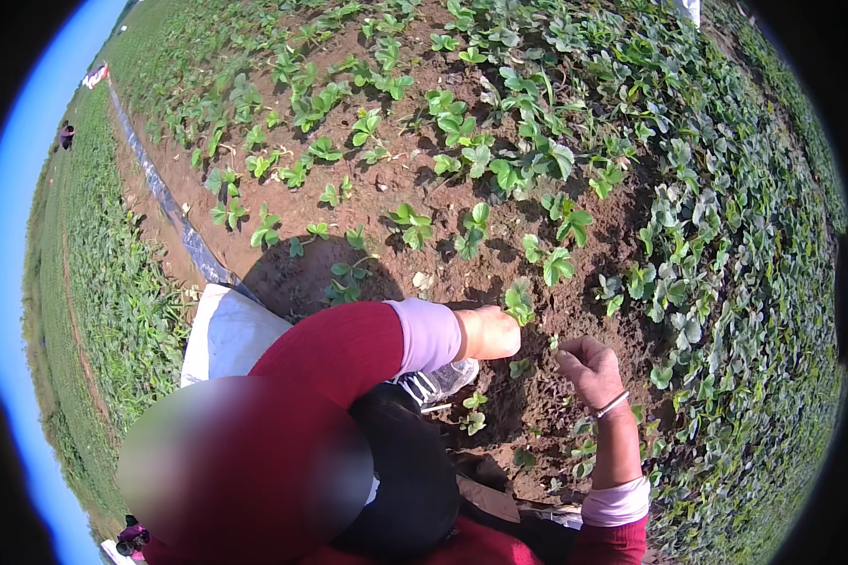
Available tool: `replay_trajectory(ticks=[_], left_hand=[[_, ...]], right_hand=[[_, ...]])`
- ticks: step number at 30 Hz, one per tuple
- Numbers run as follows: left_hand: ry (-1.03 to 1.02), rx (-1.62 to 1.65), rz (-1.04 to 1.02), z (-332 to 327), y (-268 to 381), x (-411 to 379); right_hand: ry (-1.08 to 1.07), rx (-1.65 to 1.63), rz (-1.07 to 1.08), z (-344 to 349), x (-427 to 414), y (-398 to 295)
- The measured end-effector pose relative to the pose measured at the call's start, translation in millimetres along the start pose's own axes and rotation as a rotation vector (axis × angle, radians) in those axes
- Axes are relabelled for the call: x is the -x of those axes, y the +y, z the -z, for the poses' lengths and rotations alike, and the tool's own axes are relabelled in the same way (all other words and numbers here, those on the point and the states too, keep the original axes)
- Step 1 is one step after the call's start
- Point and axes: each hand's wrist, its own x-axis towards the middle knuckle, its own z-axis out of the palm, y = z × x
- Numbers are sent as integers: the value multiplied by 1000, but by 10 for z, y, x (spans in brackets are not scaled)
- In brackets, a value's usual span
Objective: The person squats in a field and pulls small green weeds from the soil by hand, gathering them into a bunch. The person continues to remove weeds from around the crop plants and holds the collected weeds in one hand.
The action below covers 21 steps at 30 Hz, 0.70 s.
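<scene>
From the left, my left hand [491, 332] reaches over the brown soil [452, 279], its wrist bent and its fingers hidden from view. A small strawberry plant [519, 300] stands right at its far side; whether the fingers grip it cannot be seen. My right hand [590, 371] is low over the soil on the right, with thumb and forefinger drawn together and the other fingers curled. A tiny green leaf [553, 342] shows just beyond those fingertips, and nothing is plainly seen between them. A pale bracelet [613, 404] circles the right wrist.
Several young strawberry plants [411, 226] grow in the soil ahead. Dense foliage [721, 282] runs along the right. Dark plastic film [162, 191] stretches away at left, near a white sack-like sheet [230, 335]. A shoe [442, 381] sits under my left forearm. Far left, a person [66, 135] is visible.
</scene>
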Motion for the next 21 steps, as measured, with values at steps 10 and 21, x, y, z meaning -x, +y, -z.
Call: replay_trajectory(ticks=[10,21], left_hand=[[164,652,144,289,-120,147],[900,1579,599,565,-1450,326]], right_hand=[[13,125,92,-35,-636,-278],[155,765,681,-657,-2062,-1013]])
